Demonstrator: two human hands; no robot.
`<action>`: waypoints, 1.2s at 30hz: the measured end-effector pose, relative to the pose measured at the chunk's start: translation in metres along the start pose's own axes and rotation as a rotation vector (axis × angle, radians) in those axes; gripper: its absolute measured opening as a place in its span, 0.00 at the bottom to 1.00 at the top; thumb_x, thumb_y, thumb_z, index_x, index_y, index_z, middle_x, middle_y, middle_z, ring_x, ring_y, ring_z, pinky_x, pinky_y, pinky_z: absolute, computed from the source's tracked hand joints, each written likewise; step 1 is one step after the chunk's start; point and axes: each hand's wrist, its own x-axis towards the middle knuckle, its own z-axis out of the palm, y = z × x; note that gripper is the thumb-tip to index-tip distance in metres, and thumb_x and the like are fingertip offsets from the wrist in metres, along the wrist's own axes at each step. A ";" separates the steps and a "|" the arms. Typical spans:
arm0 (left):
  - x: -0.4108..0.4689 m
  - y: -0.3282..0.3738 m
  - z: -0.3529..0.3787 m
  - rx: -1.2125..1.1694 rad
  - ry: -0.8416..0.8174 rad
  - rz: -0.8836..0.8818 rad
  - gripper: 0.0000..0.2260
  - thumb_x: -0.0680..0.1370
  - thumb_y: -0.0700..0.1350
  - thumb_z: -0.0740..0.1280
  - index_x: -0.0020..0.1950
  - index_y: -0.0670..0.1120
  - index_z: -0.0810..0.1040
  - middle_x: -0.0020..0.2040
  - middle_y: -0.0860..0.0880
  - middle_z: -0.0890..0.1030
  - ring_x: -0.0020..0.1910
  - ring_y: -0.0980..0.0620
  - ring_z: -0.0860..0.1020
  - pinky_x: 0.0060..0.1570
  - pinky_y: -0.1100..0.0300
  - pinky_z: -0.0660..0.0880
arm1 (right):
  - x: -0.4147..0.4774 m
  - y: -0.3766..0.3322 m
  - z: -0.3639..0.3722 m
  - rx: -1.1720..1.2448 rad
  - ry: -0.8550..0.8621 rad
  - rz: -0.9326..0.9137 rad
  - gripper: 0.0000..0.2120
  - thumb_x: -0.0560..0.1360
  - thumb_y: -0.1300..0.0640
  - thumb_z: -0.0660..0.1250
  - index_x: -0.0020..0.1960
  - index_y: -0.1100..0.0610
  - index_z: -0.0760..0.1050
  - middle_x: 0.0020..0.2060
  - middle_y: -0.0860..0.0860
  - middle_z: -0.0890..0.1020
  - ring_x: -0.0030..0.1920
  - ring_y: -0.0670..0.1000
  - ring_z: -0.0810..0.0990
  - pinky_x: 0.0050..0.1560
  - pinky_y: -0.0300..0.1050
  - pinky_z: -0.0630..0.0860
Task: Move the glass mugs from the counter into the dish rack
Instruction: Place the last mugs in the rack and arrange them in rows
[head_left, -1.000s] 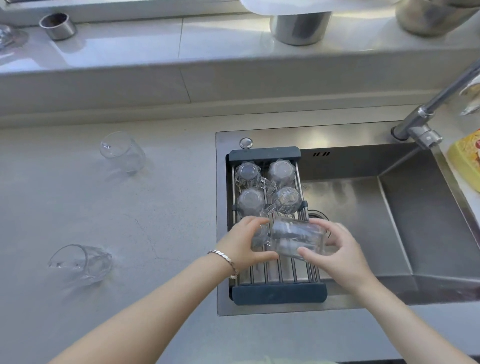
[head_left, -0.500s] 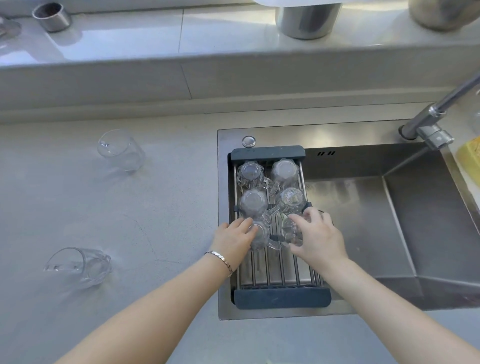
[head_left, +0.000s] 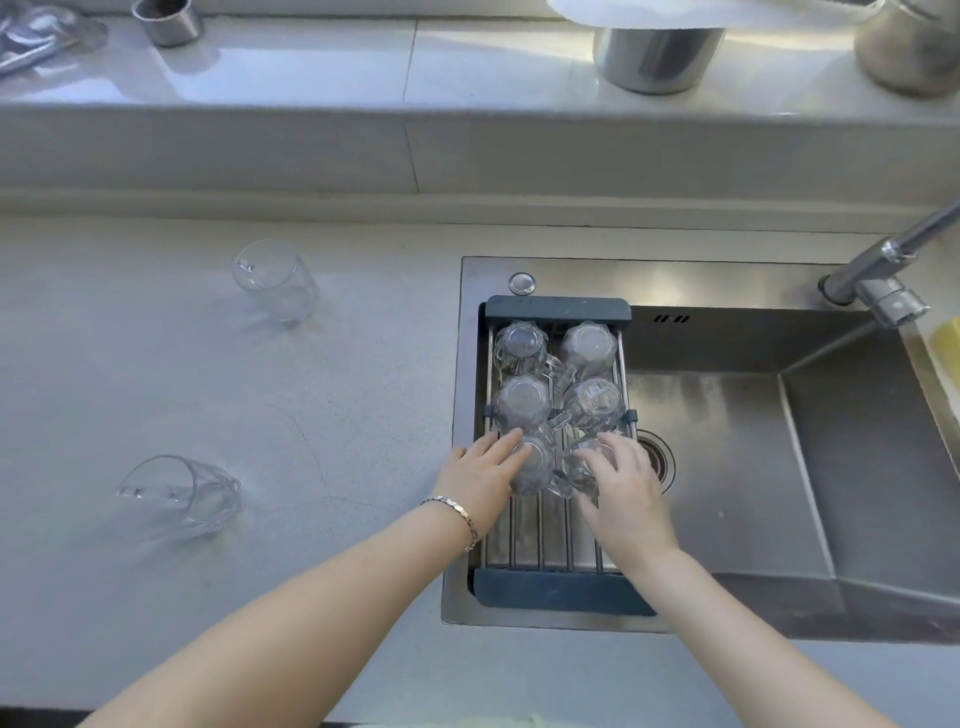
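Clear mug (head_left: 589, 465) now inverted in dish rack (head_left: 558, 590); both hands' fingers loosened

Clear glass mugs (head_left: 522, 402), brushed-steel sink (head_left: 727, 467), matt counter (head_left: 156, 389)

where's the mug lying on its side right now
The tipped mug lies on the counter at lower left, nearer than the other counter mug, left of the dish rack.

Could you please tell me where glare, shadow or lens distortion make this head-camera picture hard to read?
Head view: sunlight glares off the glossy white sill and the stainless steel sink floor; the clear glass mugs lying on the grey counter are nearly lost against it, marked by faint shadows; the wide-angle lens bows the counter's back edge; both hands look sharp.
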 end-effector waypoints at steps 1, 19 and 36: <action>-0.005 -0.002 -0.004 -0.045 0.012 -0.036 0.25 0.81 0.44 0.57 0.76 0.51 0.53 0.79 0.51 0.51 0.77 0.49 0.54 0.71 0.51 0.58 | -0.003 -0.007 -0.001 0.016 -0.005 -0.042 0.19 0.63 0.66 0.74 0.53 0.60 0.78 0.55 0.60 0.78 0.61 0.62 0.72 0.60 0.60 0.73; -0.162 -0.276 -0.085 -0.489 0.401 -0.837 0.13 0.77 0.40 0.60 0.61 0.44 0.76 0.65 0.43 0.74 0.61 0.43 0.75 0.59 0.53 0.71 | 0.024 -0.300 0.116 0.527 -0.567 -0.230 0.49 0.62 0.56 0.78 0.73 0.56 0.51 0.72 0.53 0.61 0.72 0.51 0.61 0.71 0.44 0.60; -0.007 -0.258 -0.107 -0.563 0.505 -0.504 0.48 0.66 0.51 0.76 0.76 0.45 0.49 0.75 0.43 0.57 0.75 0.45 0.57 0.73 0.52 0.58 | 0.061 -0.213 0.048 0.845 -0.215 0.132 0.39 0.51 0.49 0.76 0.60 0.47 0.67 0.53 0.48 0.71 0.53 0.45 0.73 0.60 0.46 0.74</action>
